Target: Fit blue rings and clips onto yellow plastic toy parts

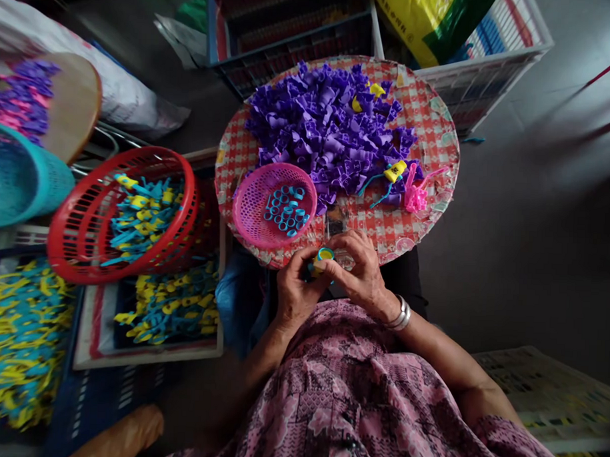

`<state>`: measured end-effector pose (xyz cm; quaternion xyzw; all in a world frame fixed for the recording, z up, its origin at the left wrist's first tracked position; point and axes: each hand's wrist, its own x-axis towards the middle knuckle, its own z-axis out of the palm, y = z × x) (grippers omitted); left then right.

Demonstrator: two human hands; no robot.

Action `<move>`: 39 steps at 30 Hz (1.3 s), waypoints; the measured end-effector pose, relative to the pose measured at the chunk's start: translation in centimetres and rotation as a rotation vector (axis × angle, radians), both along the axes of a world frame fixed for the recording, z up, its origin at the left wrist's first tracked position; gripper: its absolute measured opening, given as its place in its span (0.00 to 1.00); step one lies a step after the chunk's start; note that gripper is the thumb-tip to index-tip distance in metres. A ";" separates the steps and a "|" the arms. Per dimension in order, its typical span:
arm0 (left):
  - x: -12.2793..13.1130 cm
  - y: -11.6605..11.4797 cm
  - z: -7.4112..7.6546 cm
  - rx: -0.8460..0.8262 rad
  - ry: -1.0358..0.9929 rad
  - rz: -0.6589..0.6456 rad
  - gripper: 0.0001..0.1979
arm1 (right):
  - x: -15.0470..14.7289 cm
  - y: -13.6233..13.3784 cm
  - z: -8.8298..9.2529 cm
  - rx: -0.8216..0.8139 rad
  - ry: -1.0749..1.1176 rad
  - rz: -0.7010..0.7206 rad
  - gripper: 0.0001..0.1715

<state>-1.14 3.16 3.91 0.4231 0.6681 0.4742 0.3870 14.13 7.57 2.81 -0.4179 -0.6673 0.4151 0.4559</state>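
Ring (326, 249), blue, looks already seated on the yellow piece (326, 255) pinched between left hand (300, 282) and right hand (361, 267) at the bench's (436, 120) near edge, loose rings (300, 194) left in pink basket (243, 216), yellow-and-blue pieces (140, 206), perhaps done, in red basket (63, 263).

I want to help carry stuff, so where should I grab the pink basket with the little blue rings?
Probably by the rim of the pink basket, from the near left. The rim stands above the blue rings, so your fingers could hook over it. Purple pieces crowd its far and right sides. The left hand is closest, but it's holding a yellow-and-blue piece.
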 end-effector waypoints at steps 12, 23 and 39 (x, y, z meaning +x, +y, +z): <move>-1.5 0.3 -1.1 0.095 0.023 -0.128 0.23 | 0.5 2.0 0.1 -0.113 0.240 0.291 0.26; -1.2 0.8 -1.6 0.261 0.388 -0.028 0.16 | -0.9 1.2 0.0 -0.187 0.275 0.176 0.30; -1.8 0.9 -2.4 0.435 0.596 -0.075 0.15 | -1.7 0.9 0.5 -0.609 0.616 0.214 0.27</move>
